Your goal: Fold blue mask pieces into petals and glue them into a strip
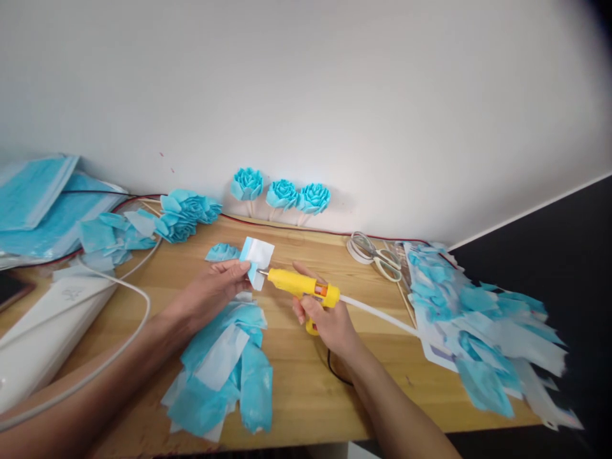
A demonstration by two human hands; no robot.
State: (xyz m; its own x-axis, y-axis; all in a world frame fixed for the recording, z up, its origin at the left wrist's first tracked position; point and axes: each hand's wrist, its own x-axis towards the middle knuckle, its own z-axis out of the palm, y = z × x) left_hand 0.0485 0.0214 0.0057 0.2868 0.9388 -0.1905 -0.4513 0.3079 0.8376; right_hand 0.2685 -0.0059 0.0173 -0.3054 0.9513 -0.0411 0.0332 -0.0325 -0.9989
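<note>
My left hand (pixel 217 287) pinches a small folded piece of white and blue mask fabric (pixel 257 256) above the wooden table (pixel 306 382). My right hand (pixel 327 322) grips a yellow hot glue gun (pixel 302 287) with a white glue stick out of its back. The gun's metal tip touches the lower edge of the fabric piece. A heap of cut blue and white fabric strips (pixel 224 370) lies on the table just below my left wrist.
Three finished blue fabric flowers (pixel 281 193) on sticks lean against the wall. More blue flowers and scraps (pixel 184 215) lie at the left, beside stacked masks (pixel 43 204). Scissors (pixel 382 258) and cut fabric pieces (pixel 478 319) cover the right end. A white cable (pixel 134 306) crosses the left side.
</note>
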